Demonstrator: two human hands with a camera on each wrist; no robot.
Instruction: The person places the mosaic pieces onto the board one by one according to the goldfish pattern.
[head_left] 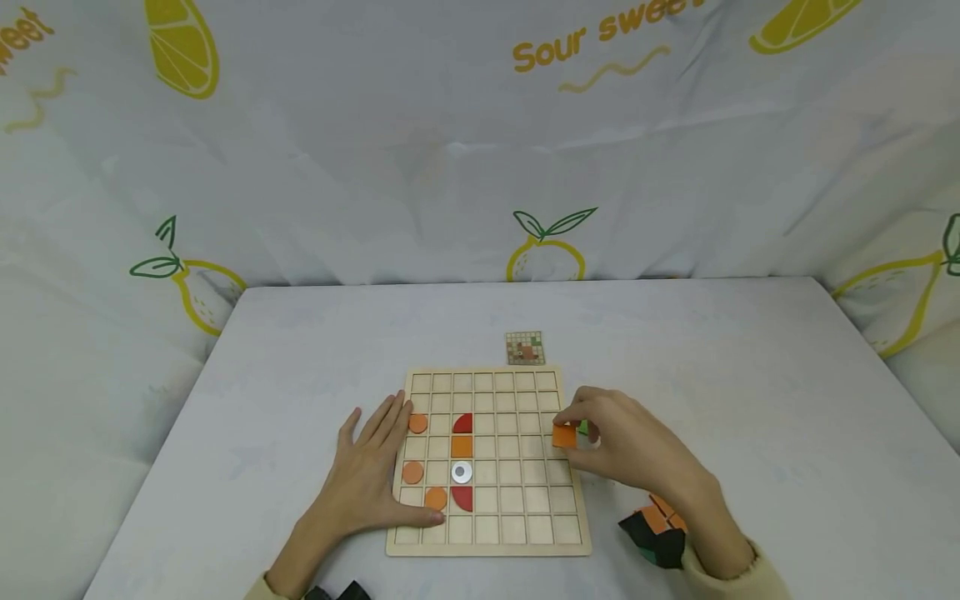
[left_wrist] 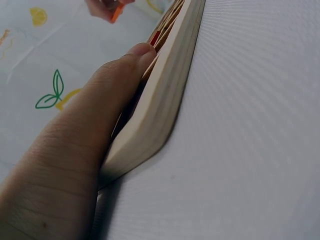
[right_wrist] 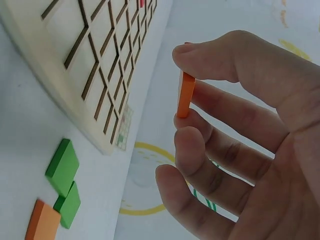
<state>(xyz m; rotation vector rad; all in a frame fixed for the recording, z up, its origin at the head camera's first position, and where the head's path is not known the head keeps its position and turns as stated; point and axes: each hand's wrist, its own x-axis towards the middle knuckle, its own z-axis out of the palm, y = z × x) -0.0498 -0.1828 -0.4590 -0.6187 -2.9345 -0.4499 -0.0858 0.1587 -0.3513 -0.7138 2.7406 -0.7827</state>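
A wooden grid board [head_left: 513,529] lies on the white table. Along its left side my left hand [head_left: 367,483] rests with fingers spread, the thumb lying over the lower left corner. My right hand [head_left: 630,442] pinches an orange square tile [head_left: 564,436] between thumb and fingertips, above the board's right edge. In the right wrist view the orange tile [right_wrist: 185,95] is held on edge, off the board. Set in the grid are orange round pieces [head_left: 412,472], red quarter-round pieces [head_left: 462,498], an orange square [head_left: 462,447] and a white ring-marked disc [head_left: 462,472].
A small pattern card [head_left: 525,348] lies just behind the board. Green tiles [right_wrist: 62,167] and an orange tile [right_wrist: 42,222] lie right of the board. Black pieces [head_left: 663,546] and orange ones [head_left: 654,518] are near my right wrist. A lemon-print cloth [head_left: 420,167] hangs behind.
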